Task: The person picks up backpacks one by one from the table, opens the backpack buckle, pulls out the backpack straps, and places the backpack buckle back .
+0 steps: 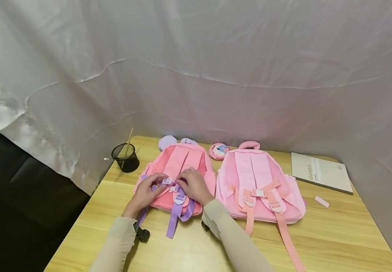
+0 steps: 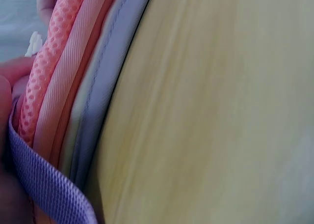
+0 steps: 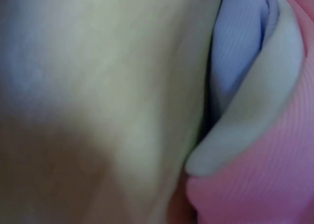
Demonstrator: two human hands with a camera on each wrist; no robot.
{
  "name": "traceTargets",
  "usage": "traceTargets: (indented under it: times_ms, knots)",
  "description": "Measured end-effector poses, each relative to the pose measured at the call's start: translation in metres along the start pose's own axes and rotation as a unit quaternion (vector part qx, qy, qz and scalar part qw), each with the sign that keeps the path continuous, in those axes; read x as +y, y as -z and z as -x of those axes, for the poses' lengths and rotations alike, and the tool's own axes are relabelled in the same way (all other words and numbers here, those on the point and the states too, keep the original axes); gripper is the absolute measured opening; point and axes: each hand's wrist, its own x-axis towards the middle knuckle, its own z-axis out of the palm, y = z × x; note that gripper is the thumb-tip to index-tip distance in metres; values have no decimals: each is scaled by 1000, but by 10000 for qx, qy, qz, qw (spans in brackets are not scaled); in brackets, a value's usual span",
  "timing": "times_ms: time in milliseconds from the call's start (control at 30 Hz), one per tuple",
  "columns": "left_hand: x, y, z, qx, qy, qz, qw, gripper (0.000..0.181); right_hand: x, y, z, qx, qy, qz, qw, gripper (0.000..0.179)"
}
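Note:
A coral-pink backpack (image 1: 163,165) lies with its shoulder straps facing up, in the left part of the table. My left hand (image 1: 145,192) pinches a white buckle (image 1: 167,181) on a purple strap, over the middle of the bag. Beside it, the right hand (image 1: 196,186) has its fingertips curled on the purple webbing at the other half of the buckle; the exact grip is hidden behind the fingers. A loose purple strap end (image 1: 172,224) hangs over the bag's lower edge. The left wrist view shows the bag's mesh edge (image 2: 54,71) and a purple strap (image 2: 44,177) close up.
A light-pink backpack (image 1: 243,189) with orange straps lies directly to the right, its white buckle (image 1: 258,193) fastened. Behind stands a round pink plush item (image 1: 219,151). A black mesh pen cup (image 1: 129,162) is at left; a notebook (image 1: 321,173) and a small pink-white block (image 1: 321,201) are at right.

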Motion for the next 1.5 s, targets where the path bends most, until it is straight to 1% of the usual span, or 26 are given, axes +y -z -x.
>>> traceTargets:
  times_ms: [100,167,367,500,633,800,933,1133,1233,1367,1500]
  knots:
    - [-1,-2,-1,88,130,60,9999,24,0,-1,0,50,-55,48,10000,10]
    - [-2,-2,-2,127,158,58,9998,23,1,-2,1,90,-77,73,9999,10]
    - [-2,-1,-3,55,207,129,9997,24,4,-4,1,263,-49,26,9996,10]
    - [-2,-1,-3,27,237,197,9995,23,4,-5,1,291,-20,18,9996,10]
    - [-3,-1,-3,39,99,76,9999,25,4,-5,1,205,-19,0,9998,8]
    - [-3,-1,-4,22,-224,-126,9997,28,3,-4,1,90,73,-80,9999,6]
    - [-2,0,-4,-30,-399,-176,9990,31,3,-4,2,151,229,-87,9996,6]
    - [-2,0,-4,-17,-421,-421,9982,24,-1,-5,2,223,388,-2,9990,6]
    - [-2,0,-3,47,-400,-468,9981,21,-5,-6,1,245,326,21,9992,6]
    - [-2,-2,-3,143,-366,-420,9983,20,-8,-5,1,239,162,-3,9996,7]
    - [-2,-3,-3,237,-232,-183,9993,18,-9,-5,1,221,38,-15,9997,7]
